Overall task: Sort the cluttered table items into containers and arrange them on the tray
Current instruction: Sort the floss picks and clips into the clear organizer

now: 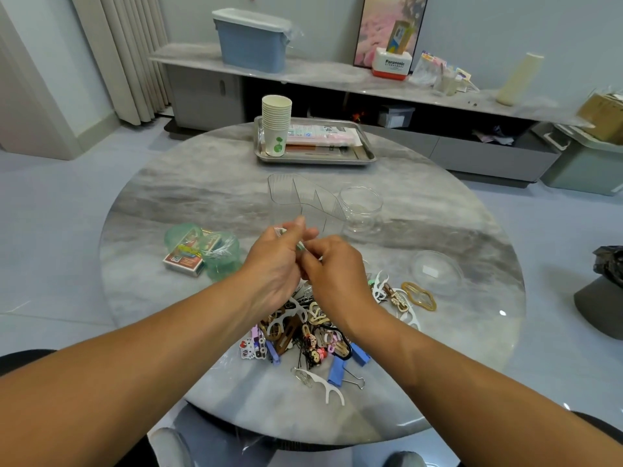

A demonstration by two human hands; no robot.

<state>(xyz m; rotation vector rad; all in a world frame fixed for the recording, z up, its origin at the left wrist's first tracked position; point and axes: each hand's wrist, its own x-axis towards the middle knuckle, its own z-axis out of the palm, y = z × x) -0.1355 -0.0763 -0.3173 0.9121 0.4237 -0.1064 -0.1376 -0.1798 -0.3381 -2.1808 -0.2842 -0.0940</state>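
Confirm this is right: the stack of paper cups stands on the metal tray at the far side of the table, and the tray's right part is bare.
Not quite. In the head view the paper cups do stand on the metal tray, but flat pink and white packets lie beside them.

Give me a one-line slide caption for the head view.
Both hands, left hand and right hand, pinch a small item above the clutter pile on the table.

Pale tiled floor (60,203); long grey sideboard (337,79) against wall; beige curtain (128,55) at left.
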